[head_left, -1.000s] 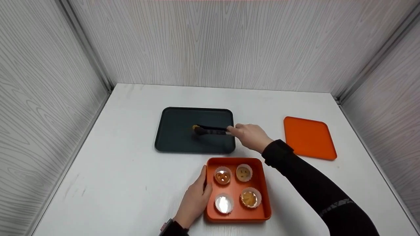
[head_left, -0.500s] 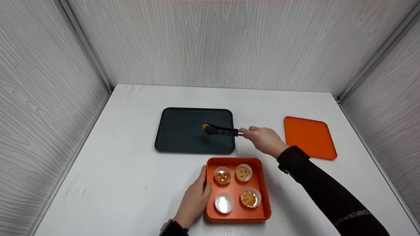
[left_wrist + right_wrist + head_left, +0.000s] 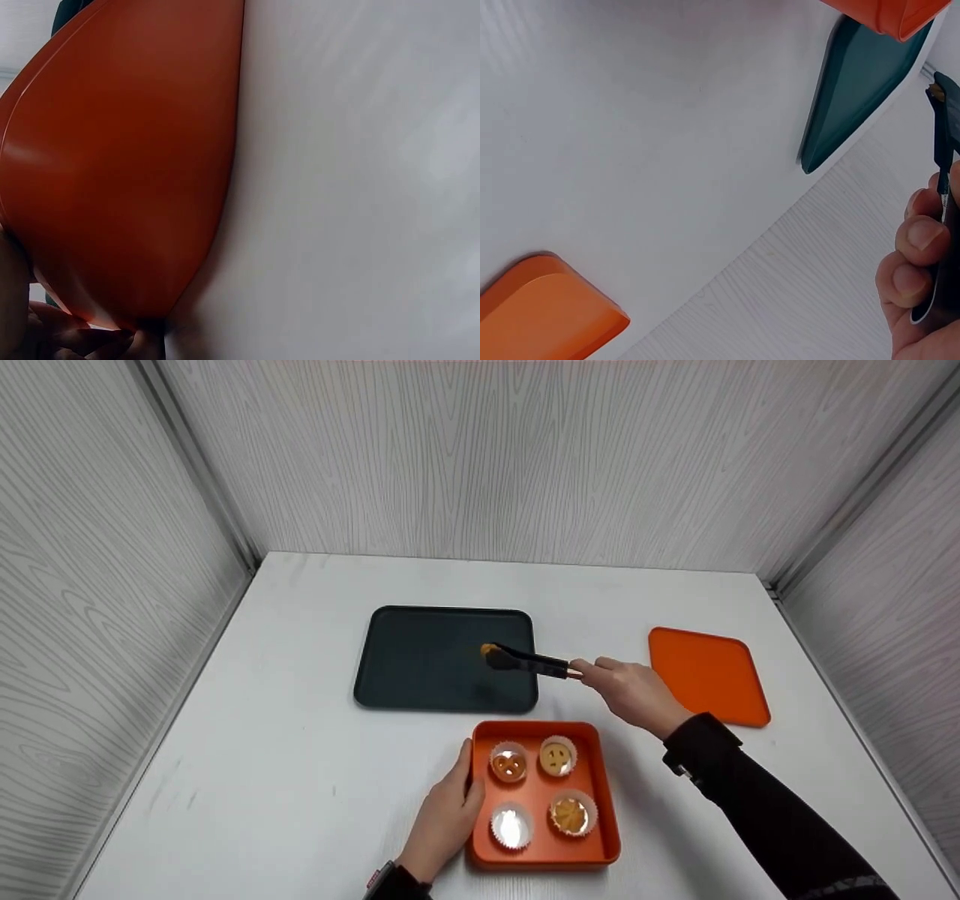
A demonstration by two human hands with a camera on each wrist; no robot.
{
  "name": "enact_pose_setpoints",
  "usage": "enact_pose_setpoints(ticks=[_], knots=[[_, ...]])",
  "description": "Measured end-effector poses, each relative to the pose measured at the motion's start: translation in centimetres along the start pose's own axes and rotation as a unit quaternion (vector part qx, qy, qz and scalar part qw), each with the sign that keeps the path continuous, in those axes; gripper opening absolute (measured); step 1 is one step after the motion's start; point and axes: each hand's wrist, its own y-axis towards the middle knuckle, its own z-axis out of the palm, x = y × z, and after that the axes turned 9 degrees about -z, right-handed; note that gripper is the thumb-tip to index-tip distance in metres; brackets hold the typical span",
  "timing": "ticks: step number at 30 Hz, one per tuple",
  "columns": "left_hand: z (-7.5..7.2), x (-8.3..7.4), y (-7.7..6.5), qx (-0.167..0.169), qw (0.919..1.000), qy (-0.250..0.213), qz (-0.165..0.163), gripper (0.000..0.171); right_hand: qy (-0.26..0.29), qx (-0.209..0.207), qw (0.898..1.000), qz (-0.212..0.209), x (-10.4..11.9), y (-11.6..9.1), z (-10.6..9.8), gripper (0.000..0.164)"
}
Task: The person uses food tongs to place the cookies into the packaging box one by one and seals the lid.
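My right hand grips black-tipped tongs, seen from the side in the right wrist view. Between their tips is a small golden-brown piece, perhaps a cookie, held above the right part of the dark green tray. My left hand holds the left wall of an orange box, its thumb at the rim. Inside the box stand a paper cup with a pretzel-like cookie, one with a round holed cookie, one with a ridged golden cookie, and a bare white cup at front left.
A flat orange tray or lid lies at the right, beyond my right forearm. The white table is bounded by pale wood-grain panels at the back and both sides.
My right hand has drawn the tongs and the piece in them rightward across the green tray, its wrist coming slightly nearer. My left hand and the box have stayed put.
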Motion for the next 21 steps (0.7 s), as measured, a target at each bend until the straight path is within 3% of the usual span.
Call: enact_pose_setpoints(ticks=[12,21], knots=[[0.0,0.0,0.0,0.0,1.0,-0.003,0.0,0.063,0.002,-0.018,1.0,0.013,0.3,-2.1,-0.9,0.029],[0.1,0.1,0.0,0.0,1.0,-0.006,0.001,0.063,-0.016,-0.038,0.999,-0.007,0.6,-3.8,-1.7,0.036]])
